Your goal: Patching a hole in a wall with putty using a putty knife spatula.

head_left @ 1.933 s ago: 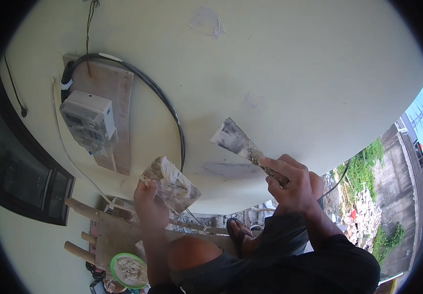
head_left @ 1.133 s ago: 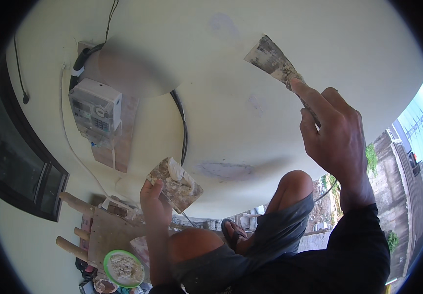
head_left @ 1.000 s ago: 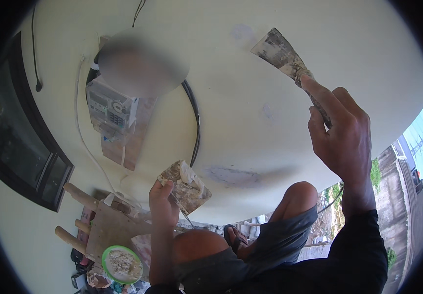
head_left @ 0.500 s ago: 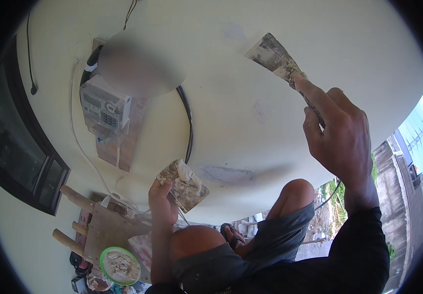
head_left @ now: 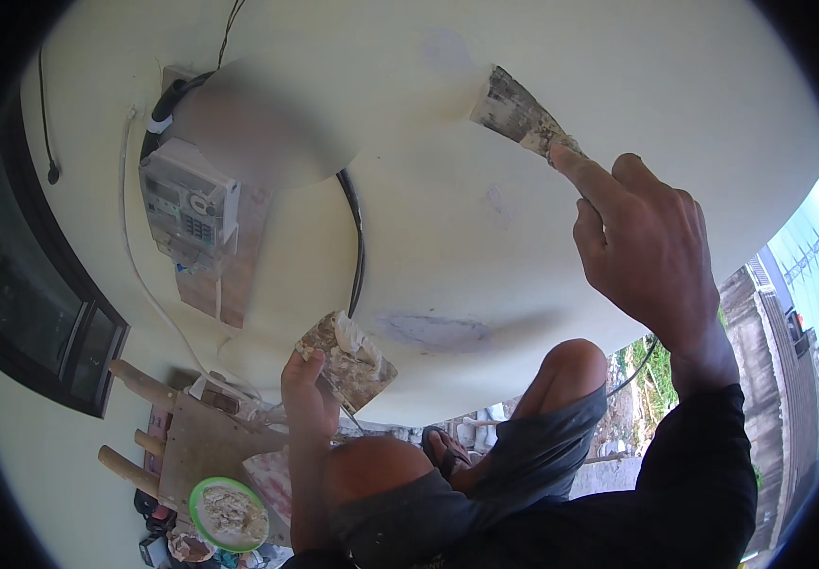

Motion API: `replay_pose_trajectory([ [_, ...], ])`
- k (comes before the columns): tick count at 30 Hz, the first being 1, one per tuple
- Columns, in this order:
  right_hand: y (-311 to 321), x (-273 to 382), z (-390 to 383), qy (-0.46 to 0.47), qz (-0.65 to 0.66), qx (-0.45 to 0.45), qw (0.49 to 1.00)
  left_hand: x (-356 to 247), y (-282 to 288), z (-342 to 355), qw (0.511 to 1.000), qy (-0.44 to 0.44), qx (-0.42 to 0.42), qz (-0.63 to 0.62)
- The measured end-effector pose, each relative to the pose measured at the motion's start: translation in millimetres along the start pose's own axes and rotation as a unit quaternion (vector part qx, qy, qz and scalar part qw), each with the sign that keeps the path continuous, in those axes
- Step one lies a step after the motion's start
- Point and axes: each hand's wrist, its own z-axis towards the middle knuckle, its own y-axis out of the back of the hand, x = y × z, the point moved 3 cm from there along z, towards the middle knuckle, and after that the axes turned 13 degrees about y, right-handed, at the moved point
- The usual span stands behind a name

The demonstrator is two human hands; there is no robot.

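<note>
My right hand (head_left: 646,251) grips a putty knife (head_left: 521,112) with a stained, flared blade, its index finger laid along the blade's base. The blade's wide edge is at the pale wall (head_left: 409,228), just below a faint lilac patch (head_left: 447,49). Lower down, my left hand (head_left: 309,387) is closed on a flat, putty-smeared plate (head_left: 357,372) with a white lump of filler (head_left: 358,339) on it. A larger greyish filled patch (head_left: 435,332) shows on the wall to the right of that plate. The putty knife's handle is hidden by my right hand.
An electricity meter (head_left: 189,211) is fixed to a board at the left, with a black cable (head_left: 358,247) beside it. A wooden stand (head_left: 202,441) at lower left bears a green-rimmed bowl (head_left: 197,531) of white paste. A dark-framed window (head_left: 106,365) is at far left.
The putty knife and my right hand have shifted slightly left and turned a little. The left hand still holds the plate. The whole view has moved slightly.
</note>
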Motion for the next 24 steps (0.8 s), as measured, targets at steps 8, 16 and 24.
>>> replay_pose_trajectory([
  [8, 10.4, 4.5, 35.7, 0.062, -0.038, -0.065, 0.995, 2.1, -11.6, 4.5, 1.0, 0.018, 0.009, -0.001],
  [16, -16.4, 9.2, -46.3, -0.098, 0.109, -0.042, 0.988, 4.1, 7.8, 1.9, 0.998, 0.019, -0.057, -0.008],
  [24, -121.9, 55.0, -85.6, -0.215, 0.243, -0.065, 0.944, 18.6, 19.5, 12.5, 0.997, 0.067, -0.029, 0.023],
])
